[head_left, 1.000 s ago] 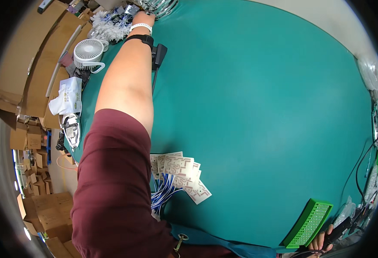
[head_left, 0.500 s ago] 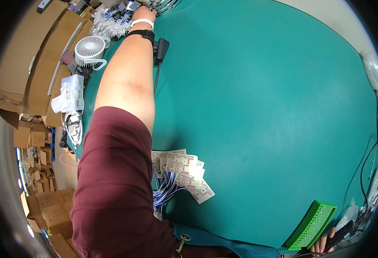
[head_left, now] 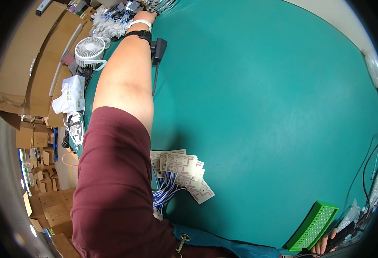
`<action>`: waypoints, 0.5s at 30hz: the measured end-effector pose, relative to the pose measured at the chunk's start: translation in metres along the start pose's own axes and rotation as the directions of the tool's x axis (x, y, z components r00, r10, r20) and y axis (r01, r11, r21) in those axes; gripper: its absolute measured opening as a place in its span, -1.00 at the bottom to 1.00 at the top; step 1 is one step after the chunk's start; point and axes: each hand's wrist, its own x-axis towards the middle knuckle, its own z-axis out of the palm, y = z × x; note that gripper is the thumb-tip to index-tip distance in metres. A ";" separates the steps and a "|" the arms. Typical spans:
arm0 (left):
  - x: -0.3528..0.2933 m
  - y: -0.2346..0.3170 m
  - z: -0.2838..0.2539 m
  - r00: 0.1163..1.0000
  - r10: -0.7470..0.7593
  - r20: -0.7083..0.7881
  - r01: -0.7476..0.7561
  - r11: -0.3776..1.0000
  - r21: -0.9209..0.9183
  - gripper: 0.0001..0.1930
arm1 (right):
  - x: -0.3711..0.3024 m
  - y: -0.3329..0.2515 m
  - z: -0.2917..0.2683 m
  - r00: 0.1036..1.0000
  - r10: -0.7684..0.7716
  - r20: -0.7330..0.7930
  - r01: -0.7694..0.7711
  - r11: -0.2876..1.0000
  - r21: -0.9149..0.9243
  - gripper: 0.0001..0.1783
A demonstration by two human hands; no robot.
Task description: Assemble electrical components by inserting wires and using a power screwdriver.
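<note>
My left arm, in a maroon sleeve, stretches up to the far left of the green table. At its end my left hand (head_left: 144,18) is beside a heap of wires with clear-white connectors (head_left: 109,23) and a bundle of grey-silver leads (head_left: 161,5); its fingers are too small to make out. Low at the right, my right hand (head_left: 323,244) shows only its curled fingers, by the end of a tilted green perforated tray (head_left: 316,225). What they hold is hidden. Beside my left sleeve lies a fanned stack of pale circuit boards (head_left: 182,167) with blue and white wires (head_left: 167,189).
A white fan (head_left: 90,49), a tissue pack (head_left: 72,94) and cardboard boxes (head_left: 53,206) line the left side. A black device (head_left: 159,50) is strapped to my left forearm. A black cable (head_left: 364,172) and clear plastic bags (head_left: 350,213) are at the right edge.
My left hand has drawn back very slightly from the far edge. The right hand and the green tray keep nearly the same place; the boards have not moved.
</note>
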 end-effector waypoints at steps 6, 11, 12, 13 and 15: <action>-0.010 0.000 -0.006 0.992 0.007 0.125 0.056 0.866 -0.498 -0.49 | 0.001 0.013 0.031 0.831 -0.201 -0.519 0.218 0.975 -0.028 -0.50; -0.003 0.002 -0.005 0.997 -0.072 -0.021 0.066 0.976 -0.208 -0.50 | 0.000 0.012 0.028 0.857 -0.188 -0.479 0.214 0.977 -0.001 -0.51; -0.008 0.004 -0.003 0.996 -0.085 -0.041 0.071 0.958 -0.279 -0.40 | -0.002 0.013 0.028 0.841 -0.198 -0.503 0.215 0.976 -0.025 -0.52; -0.008 0.005 -0.003 0.996 -0.083 -0.040 0.069 0.957 -0.282 -0.40 | -0.002 0.013 0.028 0.824 -0.208 -0.527 0.214 0.976 -0.050 -0.52; -0.006 0.001 -0.004 0.998 -0.040 -0.046 0.026 0.957 -0.289 -0.42 | 0.004 0.013 0.036 0.820 -0.197 -0.538 0.216 0.976 -0.029 -0.53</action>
